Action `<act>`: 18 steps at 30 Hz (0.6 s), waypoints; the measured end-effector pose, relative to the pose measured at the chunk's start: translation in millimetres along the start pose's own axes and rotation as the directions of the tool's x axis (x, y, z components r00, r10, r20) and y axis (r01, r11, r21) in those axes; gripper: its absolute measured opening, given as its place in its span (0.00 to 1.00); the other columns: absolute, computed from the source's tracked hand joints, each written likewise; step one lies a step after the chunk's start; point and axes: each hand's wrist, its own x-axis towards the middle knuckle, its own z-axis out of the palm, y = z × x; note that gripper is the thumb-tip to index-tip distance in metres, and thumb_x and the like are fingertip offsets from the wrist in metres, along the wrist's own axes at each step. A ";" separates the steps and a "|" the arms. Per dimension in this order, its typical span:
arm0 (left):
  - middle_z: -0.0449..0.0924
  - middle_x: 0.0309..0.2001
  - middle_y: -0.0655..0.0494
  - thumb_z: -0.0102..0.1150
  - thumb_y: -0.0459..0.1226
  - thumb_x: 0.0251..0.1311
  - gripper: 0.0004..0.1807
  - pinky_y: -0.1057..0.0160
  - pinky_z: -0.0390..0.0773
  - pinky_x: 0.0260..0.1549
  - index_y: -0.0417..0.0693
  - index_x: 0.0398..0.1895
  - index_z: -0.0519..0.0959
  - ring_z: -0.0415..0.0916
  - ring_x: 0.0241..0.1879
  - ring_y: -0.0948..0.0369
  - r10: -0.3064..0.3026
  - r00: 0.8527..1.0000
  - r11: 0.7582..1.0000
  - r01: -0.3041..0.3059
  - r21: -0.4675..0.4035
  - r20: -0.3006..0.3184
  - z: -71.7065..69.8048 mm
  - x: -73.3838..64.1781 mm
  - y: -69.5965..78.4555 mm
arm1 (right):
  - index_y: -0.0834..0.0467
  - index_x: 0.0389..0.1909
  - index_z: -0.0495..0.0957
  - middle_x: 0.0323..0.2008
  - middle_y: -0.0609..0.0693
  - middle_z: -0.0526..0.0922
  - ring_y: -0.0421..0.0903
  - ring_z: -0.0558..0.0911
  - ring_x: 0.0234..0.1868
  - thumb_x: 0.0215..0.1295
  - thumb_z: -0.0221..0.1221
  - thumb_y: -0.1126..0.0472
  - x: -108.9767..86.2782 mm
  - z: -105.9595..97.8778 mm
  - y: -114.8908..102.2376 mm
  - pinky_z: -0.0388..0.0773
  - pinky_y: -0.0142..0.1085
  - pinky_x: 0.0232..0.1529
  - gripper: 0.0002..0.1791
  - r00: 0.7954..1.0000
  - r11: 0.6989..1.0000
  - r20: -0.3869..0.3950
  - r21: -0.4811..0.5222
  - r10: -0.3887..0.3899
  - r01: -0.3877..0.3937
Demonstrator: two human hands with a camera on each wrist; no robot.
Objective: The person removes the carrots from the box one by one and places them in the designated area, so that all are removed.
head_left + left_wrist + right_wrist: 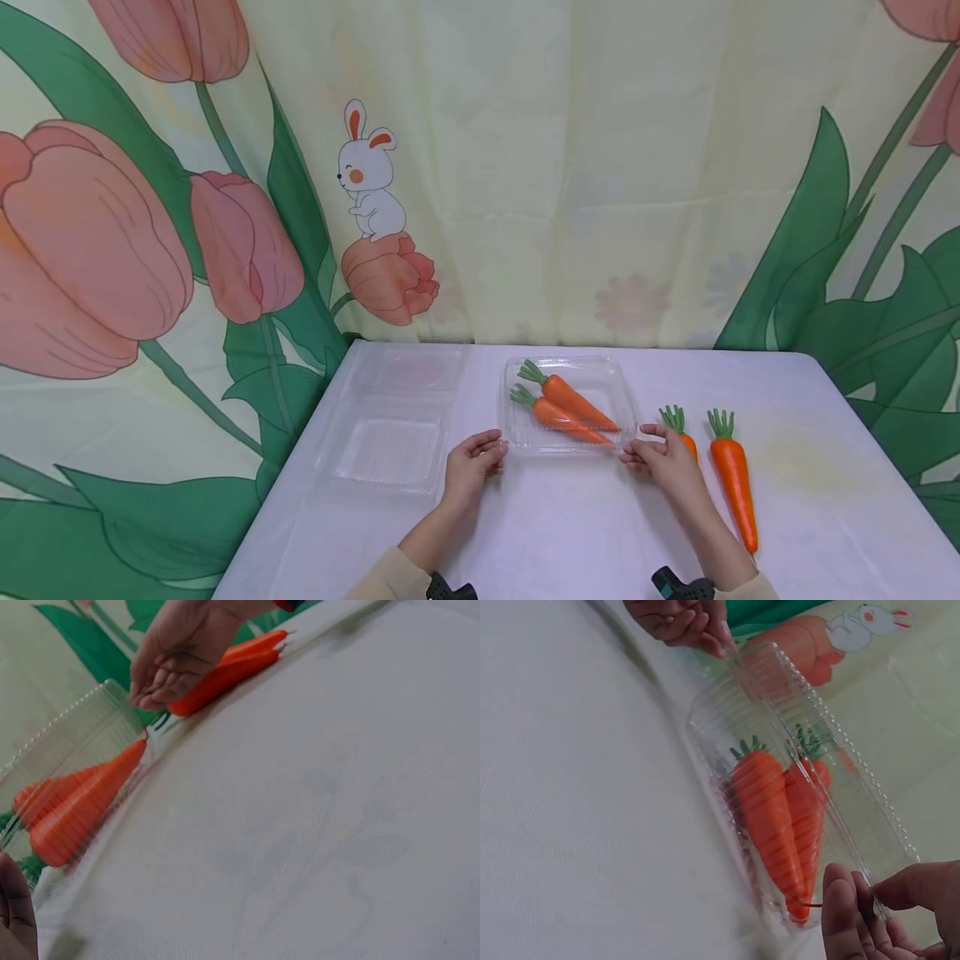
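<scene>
A clear plastic clamshell box (562, 446) stands on the table, its transparent walls ridged and its rim beaded. Inside lie two orange carrots (761, 802) side by side, green tops toward the far left in the head view. My left hand (471, 468) pinches the rim at the box's front left corner. At the front right corner, my right hand (666, 462) has thumb and fingers closed on the rim, clearest in the right wrist view. Only part of the left hand (15, 907) appears in its own wrist view.
Left of the hands lies another clear clamshell box (390, 450), spread open with its lid (408, 367) behind. Right of my right hand are two loose carrots, one (733, 483) in full view, the other (684, 437) partly hidden by that hand. A printed curtain (525, 208) hangs behind the table.
</scene>
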 end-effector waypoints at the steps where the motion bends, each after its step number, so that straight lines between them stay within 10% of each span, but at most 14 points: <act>1: 0.84 0.33 0.58 0.69 0.26 0.59 0.24 0.70 0.81 0.28 0.26 0.59 0.78 0.77 0.26 0.67 0.005 1.000 1.000 -0.005 -0.003 -0.006 0.6 -0.9 0.2 | 0.69 0.72 0.54 0.38 0.51 0.88 0.44 0.90 0.38 0.79 0.54 0.59 -0.5 0.3 0.6 0.87 0.31 0.42 0.31 1.000 1.000 -0.003 0.011 -0.001 0.001; 18: 0.80 0.39 0.54 0.67 0.23 0.60 0.27 0.68 0.85 0.37 0.26 0.64 0.73 0.81 0.34 0.66 -0.044 0.998 0.987 0.051 -0.155 0.054 4.3 1.9 -4.8 | 0.69 0.72 0.51 0.37 0.51 0.88 0.45 0.90 0.37 0.79 0.51 0.62 -5.0 7.9 7.6 0.87 0.31 0.42 0.30 1.000 0.998 -0.020 0.059 -0.007 0.009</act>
